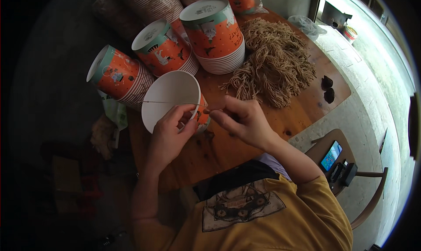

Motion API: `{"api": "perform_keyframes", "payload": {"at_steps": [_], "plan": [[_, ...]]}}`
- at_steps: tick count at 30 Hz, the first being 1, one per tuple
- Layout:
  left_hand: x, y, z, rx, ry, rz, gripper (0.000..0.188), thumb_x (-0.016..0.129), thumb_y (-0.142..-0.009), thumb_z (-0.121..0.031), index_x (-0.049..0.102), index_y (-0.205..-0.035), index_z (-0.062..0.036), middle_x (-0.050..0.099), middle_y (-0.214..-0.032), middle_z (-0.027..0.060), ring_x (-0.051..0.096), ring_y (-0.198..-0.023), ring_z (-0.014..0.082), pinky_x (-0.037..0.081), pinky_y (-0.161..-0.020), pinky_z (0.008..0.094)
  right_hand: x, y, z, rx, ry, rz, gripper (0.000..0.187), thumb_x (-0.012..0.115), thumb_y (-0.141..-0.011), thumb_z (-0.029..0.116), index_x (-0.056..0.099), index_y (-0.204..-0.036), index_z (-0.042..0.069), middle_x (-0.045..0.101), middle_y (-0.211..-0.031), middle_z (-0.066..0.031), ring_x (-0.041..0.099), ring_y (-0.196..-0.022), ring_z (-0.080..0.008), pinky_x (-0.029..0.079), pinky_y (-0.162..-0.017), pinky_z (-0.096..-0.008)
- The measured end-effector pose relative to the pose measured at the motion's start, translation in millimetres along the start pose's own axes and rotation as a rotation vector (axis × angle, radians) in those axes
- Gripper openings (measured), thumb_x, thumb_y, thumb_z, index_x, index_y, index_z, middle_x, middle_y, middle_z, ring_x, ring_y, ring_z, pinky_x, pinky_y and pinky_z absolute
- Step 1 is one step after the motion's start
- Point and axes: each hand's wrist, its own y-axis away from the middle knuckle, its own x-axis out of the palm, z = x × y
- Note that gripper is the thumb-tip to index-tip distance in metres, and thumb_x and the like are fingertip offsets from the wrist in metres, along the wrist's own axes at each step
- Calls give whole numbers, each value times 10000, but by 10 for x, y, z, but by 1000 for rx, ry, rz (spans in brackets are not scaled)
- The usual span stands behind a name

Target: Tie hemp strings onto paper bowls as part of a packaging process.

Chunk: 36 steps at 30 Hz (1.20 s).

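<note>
A paper bucket [169, 86], white inside and orange outside, lies tilted in front of me with its mouth toward me. A thin cord [154, 102] stretches across its opening, from the left rim to the right rim. My left hand [169, 132] is closed at the right side of the rim, fingertips pinching the cord there. Just right of the rim, my right hand [247, 121] is closed in a pinch on the cord's end; the fingers partly hide it. Beyond my right hand lies a big heap of tan cords [280, 58].
Stacks of upturned orange paper buckets [212, 34] stand behind the one I work on, with bagged bucket stacks [149, 5] farther back. Two dark lumps [328, 89] lie near the wooden table's [302, 115] right edge. A chair [346, 141] at the right carries a phone [332, 155].
</note>
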Motion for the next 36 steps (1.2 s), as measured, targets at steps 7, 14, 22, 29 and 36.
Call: {"api": "perform_keyframes", "payload": {"at_steps": [7,14,22,29,36], "plan": [[-44,-59,17,-17,108,87,422,588,-858,-33,546,-1277,-71,581,-932,33,555,-799,97,471,-718,246,133,57,-368,-117,199,-170,86,656,-849,100,665,-922,54,560,-664,-48,558,-558,-130,438,-512,-272],[-55,-83,58,-67,158,111,445,592,-863,-71,540,-1304,-103,568,-934,25,545,-810,99,470,-746,254,199,20,-486,-124,390,-251,89,670,-835,134,666,-892,66,619,-757,-86,608,-627,-244,492,-567,-336],[-57,-85,42,-78,159,127,439,589,-866,-82,539,-1301,-103,567,-938,26,544,-822,100,469,-755,259,258,43,-494,-79,355,-252,91,661,-808,116,647,-869,51,641,-744,-108,630,-629,-249,503,-568,-336],[-53,-89,42,-80,163,129,440,581,-863,-80,535,-1301,-95,573,-948,30,545,-836,104,467,-757,260,258,54,-501,-33,320,-245,105,665,-819,171,666,-881,85,665,-759,-100,647,-629,-251,521,-564,-342],[-53,-82,36,-78,168,123,437,579,-863,-80,535,-1298,-85,581,-949,31,551,-847,105,466,-758,261,275,37,-487,-23,333,-277,120,664,-836,239,697,-901,143,677,-743,-88,660,-659,-274,534,-575,-365]]}}
